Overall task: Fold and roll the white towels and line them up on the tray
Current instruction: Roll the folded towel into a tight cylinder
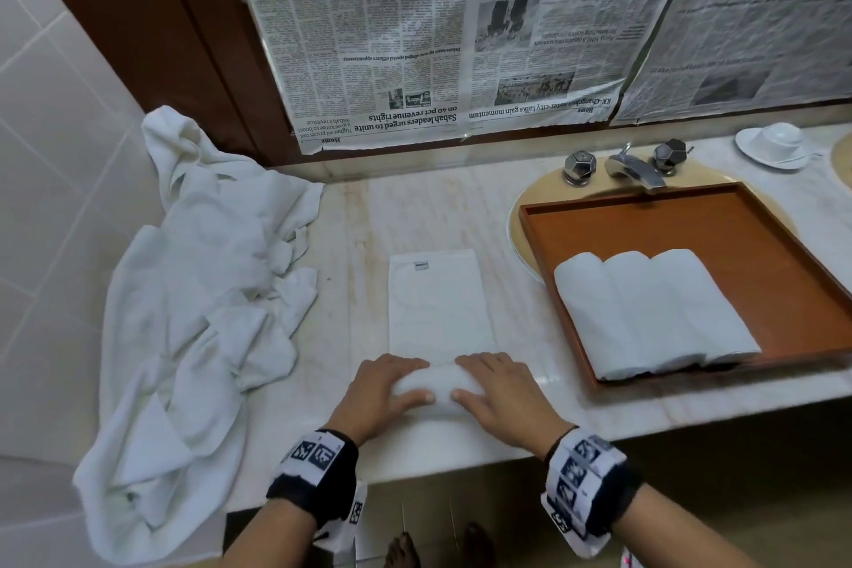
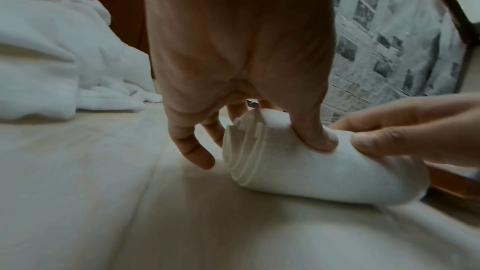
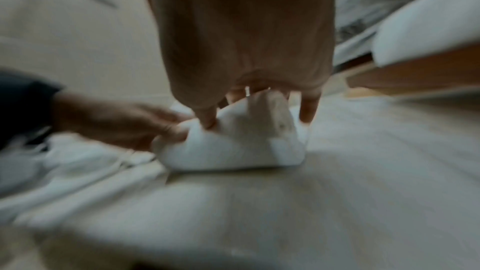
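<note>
So both hands are wrapped around the rolled end of the towel (image 1: 440, 327), right at the front edge of the counter (image 1: 599, 410). The left hand (image 1: 382, 392) has its thumb pressed into the roll with the fingers curled over the far side, and the right hand (image 1: 495, 392) does the same just beside it, thumbs nearly touching. The unrolled part lies flat as a long strip running away toward the wall, with bare counter on both sides of it.

To the left there's a heap of loose towels (image 1: 198, 291) spilling over the counter edge. To the right is a wooden tray (image 1: 691, 221) sitting over the sink, near the faucet (image 1: 634, 168), with three rolled towels (image 1: 654, 311) side by side, touching, at its front-left corner; the back of the tray is open. Newspaper (image 1: 438, 28) covers the wall behind.

The counter is pale marble. From the left wrist view, the roll's end shows a neat spiral of layers.
</note>
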`<state>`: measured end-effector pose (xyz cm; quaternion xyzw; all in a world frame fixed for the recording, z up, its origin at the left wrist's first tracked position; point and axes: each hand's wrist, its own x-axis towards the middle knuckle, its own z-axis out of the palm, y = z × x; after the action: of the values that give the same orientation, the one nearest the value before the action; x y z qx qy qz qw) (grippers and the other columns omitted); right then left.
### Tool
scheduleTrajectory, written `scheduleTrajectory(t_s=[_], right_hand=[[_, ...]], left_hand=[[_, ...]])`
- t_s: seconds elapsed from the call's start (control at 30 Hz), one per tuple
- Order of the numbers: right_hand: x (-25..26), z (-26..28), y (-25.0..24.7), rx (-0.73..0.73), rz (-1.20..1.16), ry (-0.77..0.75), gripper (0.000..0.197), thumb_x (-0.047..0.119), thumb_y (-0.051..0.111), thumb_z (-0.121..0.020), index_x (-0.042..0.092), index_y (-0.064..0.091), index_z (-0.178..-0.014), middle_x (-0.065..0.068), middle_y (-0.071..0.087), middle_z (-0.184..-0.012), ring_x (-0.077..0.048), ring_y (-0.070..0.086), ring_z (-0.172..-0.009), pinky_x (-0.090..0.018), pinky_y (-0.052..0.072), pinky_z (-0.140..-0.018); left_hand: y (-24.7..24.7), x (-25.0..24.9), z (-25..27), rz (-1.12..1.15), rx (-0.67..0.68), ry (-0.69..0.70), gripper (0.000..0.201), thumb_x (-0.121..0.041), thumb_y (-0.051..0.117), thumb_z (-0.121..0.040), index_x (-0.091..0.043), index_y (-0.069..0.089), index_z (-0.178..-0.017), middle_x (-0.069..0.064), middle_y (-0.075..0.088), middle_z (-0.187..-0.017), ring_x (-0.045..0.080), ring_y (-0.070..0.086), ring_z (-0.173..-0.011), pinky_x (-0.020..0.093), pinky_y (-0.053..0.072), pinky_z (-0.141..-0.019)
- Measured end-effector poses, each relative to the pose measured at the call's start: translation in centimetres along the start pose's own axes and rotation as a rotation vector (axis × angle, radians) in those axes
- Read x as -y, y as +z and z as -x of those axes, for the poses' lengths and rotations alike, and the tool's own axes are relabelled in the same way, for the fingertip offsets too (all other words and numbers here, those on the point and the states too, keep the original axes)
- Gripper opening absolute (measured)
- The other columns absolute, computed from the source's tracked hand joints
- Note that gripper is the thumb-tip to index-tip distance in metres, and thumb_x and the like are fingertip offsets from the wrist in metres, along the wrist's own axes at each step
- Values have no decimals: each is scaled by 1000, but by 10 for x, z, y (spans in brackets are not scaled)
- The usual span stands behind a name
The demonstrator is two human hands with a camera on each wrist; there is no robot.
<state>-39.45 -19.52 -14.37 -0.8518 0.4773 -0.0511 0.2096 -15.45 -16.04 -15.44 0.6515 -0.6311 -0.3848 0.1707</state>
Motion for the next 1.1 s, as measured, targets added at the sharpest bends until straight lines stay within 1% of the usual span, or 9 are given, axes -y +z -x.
scheduleTrajectory(t_s=[0.13, 0.27, 0.37, 0.47, 0.63, 0.77, 0.93, 1.03, 1.1], right_hand=[[13, 4, 15, -62, 278, -85, 67, 66, 43, -84, 18, 58, -128, -2, 61, -121, -26, 59, -109, -44, 50, -86], [6, -16, 1, 127, 121, -48, 87, 84, 23, -81, 22, 49, -136, 1, 51, -130, -23, 46, -120, -42, 41, -96], [8, -27, -12, 264, -17, 19, 67, 69, 48, -89, 23, 49, -138, 0, 50, -132, -21, 40, -125, -42, 36, -102], [5, -29, -12, 318, -160, 78, 55, 63, 54, -90, 24, 56, -129, 0, 56, -128, -20, 45, -122, -42, 37, -104], [5, -4, -3, 89, -94, 6, 46, 50, 42, -100, 23, 49, -137, 4, 54, -133, -20, 50, -120, -38, 41, -100], [12, 12, 6, -67, 227, -87, 65, 65, 46, -79, 22, 55, -127, 2, 61, -117, -20, 61, -103, -36, 54, -79], [6, -6, -3, 149, -8, -35, 70, 66, 54, -84, 24, 47, -141, 2, 50, -132, -20, 46, -122, -37, 38, -102], [6, -22, -19, 311, -186, 58, 66, 59, 70, -81, 25, 54, -135, 2, 53, -129, -19, 46, -120, -34, 37, -101], [5, -28, -28, 395, -268, 67, 60, 54, 75, -79, 22, 60, -128, 2, 58, -125, -18, 50, -115, -31, 38, -99]], left_hand=[[-4, -8, -5, 107, 4, -82, 43, -61, 67, -84, -32, 71, -115, -15, 68, -116, 6, 59, -113, 15, 39, -92], [10, -8, 12, -54, -86, -10, 59, -74, 51, -85, -37, 59, -130, -20, 54, -127, 6, 49, -117, 30, 41, -99], [25, 0, 30, -227, -140, 35, 72, -80, 42, -82, -43, 40, -144, -22, 36, -138, 7, 34, -121, 35, 40, -100], [24, 2, 32, -87, -116, -28, 69, -82, 48, -77, -48, 46, -137, -19, 46, -135, 8, 43, -121, 34, 40, -102], [-6, -4, 13, 82, 1, -74, 46, -73, 63, -78, -39, 66, -109, -14, 66, -106, 5, 59, -100, 17, 41, -82], [-5, -15, 7, 105, -21, -149, 37, -64, 58, -89, -29, 69, -98, -13, 69, -98, 3, 61, -92, 13, 41, -76], [18, -9, 29, -2, -119, -118, 56, -71, 52, -87, -39, 51, -133, -13, 49, -131, 12, 45, -120, 34, 41, -101], [32, -6, 46, -232, -180, -25, 71, -73, 53, -85, -47, 31, -147, -17, 25, -148, 13, 29, -130, 39, 40, -102], [36, -3, 48, -266, -208, 29, 74, -74, 52, -82, -47, 31, -148, -16, 26, -150, 13, 31, -131, 39, 41, -102]])
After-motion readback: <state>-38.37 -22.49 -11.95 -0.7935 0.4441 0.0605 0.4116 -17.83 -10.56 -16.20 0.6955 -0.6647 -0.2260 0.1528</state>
